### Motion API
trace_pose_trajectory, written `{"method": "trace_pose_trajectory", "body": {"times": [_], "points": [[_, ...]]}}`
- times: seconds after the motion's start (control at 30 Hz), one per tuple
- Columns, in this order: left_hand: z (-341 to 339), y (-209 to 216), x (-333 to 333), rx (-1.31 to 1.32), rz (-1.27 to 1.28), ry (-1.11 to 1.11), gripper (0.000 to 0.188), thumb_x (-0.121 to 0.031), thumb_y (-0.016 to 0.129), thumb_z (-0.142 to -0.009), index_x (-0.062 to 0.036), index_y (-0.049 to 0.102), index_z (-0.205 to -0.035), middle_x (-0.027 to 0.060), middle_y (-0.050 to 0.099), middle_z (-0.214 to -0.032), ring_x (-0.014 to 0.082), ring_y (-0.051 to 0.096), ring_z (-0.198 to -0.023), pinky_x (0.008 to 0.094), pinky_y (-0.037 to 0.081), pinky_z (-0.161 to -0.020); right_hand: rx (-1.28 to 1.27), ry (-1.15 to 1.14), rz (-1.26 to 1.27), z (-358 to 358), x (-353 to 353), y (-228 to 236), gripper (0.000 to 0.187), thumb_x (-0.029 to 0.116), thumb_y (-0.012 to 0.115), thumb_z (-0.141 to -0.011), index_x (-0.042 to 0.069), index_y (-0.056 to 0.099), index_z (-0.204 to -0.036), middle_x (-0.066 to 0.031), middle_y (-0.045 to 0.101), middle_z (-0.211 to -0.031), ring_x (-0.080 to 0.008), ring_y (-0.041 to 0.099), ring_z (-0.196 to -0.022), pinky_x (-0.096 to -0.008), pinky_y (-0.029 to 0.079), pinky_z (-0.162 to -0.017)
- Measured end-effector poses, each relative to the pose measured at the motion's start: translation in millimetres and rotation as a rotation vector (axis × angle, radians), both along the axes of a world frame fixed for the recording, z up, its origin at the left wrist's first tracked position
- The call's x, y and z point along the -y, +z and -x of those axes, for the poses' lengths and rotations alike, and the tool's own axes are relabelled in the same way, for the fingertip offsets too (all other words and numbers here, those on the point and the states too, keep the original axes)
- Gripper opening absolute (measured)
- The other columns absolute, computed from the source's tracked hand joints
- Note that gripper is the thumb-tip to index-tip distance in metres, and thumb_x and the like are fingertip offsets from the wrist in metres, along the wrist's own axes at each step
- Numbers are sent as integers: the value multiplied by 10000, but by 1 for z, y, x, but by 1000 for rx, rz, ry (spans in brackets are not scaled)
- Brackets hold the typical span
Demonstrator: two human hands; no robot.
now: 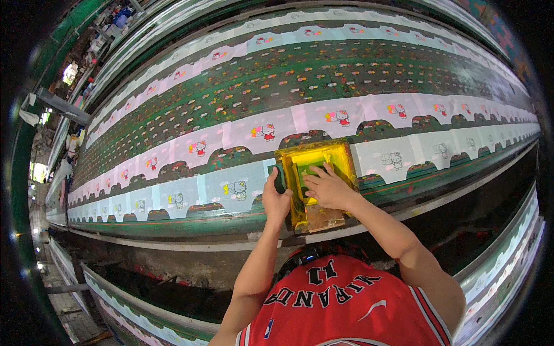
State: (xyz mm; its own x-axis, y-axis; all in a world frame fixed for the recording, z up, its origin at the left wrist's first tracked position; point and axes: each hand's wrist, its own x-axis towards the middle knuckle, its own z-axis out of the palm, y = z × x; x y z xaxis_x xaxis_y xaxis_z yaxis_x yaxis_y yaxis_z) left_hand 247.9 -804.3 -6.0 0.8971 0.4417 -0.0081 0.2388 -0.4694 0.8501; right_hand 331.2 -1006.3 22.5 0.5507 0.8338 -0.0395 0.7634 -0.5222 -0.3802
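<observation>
A yellow-stained screen-printing frame (346, 158) lies on the near row of pale cloth pieces, right in front of me. My left hand (277, 199) is closed at its left side, around a dark green block-like grip (280, 180). Inside the frame, my right hand (330, 189) is on a green, ink-smeared squeegee (310, 170), its fingers partly spread over it. The palm hides much of that tool. A brownish patch (323, 219) covers the frame's near side. Left of the frame, a bluish cloth piece (216, 193) bears a cartoon cat outline with yellow parts.
The long green printing table (231, 221) runs left to right. Beyond the near row lies a row of pink cloth pieces (239, 131) with coloured cat prints. To the right, a white piece (375, 158) shows a grey outline. Another table (144, 314) stands behind me, across a dark gap.
</observation>
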Motion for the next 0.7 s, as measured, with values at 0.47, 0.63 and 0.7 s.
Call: {"method": "trace_pose_trajectory", "body": {"times": [0.47, 0.63, 0.7], "points": [[0, -8, -3, 27, -112, -14, 812, -43, 757, -780, -116, 491, -1544, 210, 650, -1213, 375, 657, -1088, 445, 528, -941, 21, -128, -140, -10, -1, -11, 502, 277, 624, -1013, 56, 557, -1458, -116, 557, -1500, -331, 406, -1470, -591, 266, -1249], [0, -6, -4, -21, -66, -22, 808, -56, 749, -789, -116, 480, -1549, 218, 636, -1235, 396, 645, -1115, 461, 520, -961, 53, -112, 99, -7, -7, -7, 467, 277, 644, -999, 157, 612, -1450, -143, 430, -1605, -377, 308, -1531, -654, 205, -1249], [1, -5, -4, -5, -64, -24, 804, -60, 744, -794, -116, 478, -1550, 221, 632, -1240, 405, 641, -1121, 466, 517, -964, 72, -115, 164, -4, -8, -2, 443, 293, 643, -1004, 194, 636, -1435, -152, 371, -1642, -398, 266, -1549, -681, 181, -1243]]}}
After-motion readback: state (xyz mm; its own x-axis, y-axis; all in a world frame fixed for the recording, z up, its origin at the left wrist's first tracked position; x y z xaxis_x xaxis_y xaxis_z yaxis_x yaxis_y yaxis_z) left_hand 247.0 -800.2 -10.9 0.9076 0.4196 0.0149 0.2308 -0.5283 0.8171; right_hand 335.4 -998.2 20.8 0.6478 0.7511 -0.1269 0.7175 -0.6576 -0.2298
